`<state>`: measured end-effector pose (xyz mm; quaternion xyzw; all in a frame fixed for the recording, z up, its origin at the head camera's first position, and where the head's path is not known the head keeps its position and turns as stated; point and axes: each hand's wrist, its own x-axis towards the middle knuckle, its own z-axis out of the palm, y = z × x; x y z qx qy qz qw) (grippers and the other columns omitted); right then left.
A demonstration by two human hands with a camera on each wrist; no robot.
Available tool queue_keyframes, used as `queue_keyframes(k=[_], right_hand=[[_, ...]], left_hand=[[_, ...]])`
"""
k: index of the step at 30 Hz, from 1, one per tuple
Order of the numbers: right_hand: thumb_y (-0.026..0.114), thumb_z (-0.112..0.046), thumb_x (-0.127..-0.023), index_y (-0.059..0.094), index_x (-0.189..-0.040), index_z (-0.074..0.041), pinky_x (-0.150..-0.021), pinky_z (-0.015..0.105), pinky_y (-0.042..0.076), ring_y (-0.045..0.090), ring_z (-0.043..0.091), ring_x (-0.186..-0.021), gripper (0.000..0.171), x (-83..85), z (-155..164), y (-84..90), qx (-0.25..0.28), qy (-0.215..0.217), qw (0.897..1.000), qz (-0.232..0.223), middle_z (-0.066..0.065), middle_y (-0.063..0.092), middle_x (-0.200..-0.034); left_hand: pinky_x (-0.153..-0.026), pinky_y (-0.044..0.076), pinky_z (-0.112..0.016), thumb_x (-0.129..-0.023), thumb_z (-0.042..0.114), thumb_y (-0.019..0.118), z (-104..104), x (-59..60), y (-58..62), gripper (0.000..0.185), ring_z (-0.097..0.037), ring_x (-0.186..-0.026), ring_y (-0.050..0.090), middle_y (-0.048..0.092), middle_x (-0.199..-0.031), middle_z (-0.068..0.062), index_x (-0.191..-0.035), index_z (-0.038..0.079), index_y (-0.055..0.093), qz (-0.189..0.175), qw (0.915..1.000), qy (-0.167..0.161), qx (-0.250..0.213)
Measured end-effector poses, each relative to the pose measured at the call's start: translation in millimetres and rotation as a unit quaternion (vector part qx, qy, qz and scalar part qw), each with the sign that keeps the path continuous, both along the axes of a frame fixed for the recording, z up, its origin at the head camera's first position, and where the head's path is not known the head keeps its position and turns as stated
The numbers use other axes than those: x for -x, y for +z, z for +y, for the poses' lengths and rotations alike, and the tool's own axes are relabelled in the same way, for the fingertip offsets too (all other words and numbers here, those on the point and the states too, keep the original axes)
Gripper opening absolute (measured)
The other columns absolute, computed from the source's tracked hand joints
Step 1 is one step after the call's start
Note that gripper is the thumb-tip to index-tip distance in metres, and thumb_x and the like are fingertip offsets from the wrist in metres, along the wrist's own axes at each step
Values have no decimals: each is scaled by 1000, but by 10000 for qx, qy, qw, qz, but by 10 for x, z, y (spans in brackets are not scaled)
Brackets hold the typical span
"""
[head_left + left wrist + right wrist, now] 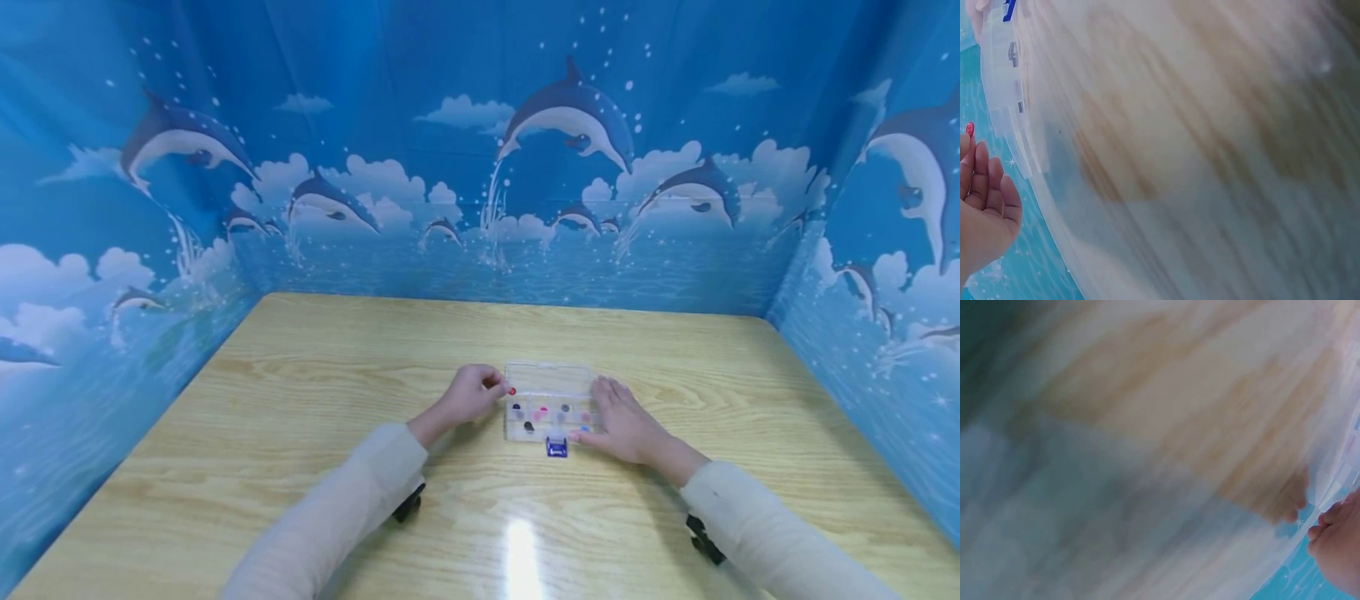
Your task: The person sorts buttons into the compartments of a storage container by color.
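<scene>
The wooden table carries everything, inside blue dolphin-print walls. On it, between the two sets of fingers, lies a clear plastic box with small compartments, its lid open toward the back and a blue latch at the near edge.

The box looks light and stiff, with smooth walls that would likely slide on the glossy top unless held at its side edges. The right hand rests just right of it, fingers straight and loosely together, the tips touching the box's right edge and near corner.

The left hand hovers at the box's left edge, fingers curled, thumb and fingertip pinching a tiny red bead. Such a bead is probably hard, slick and easily dropped, so a fingertip pinch suits it. Other coloured beads sit in the compartments. Both forearms, in cream sleeves, angle inward from the near edge.
</scene>
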<state>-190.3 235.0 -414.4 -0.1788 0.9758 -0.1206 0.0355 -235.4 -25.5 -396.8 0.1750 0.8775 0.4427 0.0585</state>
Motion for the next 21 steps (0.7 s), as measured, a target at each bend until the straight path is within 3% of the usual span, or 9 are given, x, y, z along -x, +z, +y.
queue_keyframes(k=[13, 21], right_hand=[[49, -63, -84, 16, -141, 14, -113, 53, 13, 14, 46, -138, 102, 2, -6, -8, 96, -119, 9998, -111, 32, 15, -148], [51, -61, -84, 17, -140, 15, -113, 53, 14, 15, 47, -137, 101, 2, -7, 6, 87, -104, 9999, -87, 33, 17, -148]], left_hand=[[-62, 45, -19, -88, 11, 60, 157, -16, 51, 10, -11, -72, 53, 65, -83, -6, -87, 4, 67, -81, 9996, -121, -239], [-61, 44, -17, -89, 12, 59, 244, -27, 70, 12, -9, -70, 51, 65, -81, -6, -87, 5, 68, 68, 9990, -315, -303]])
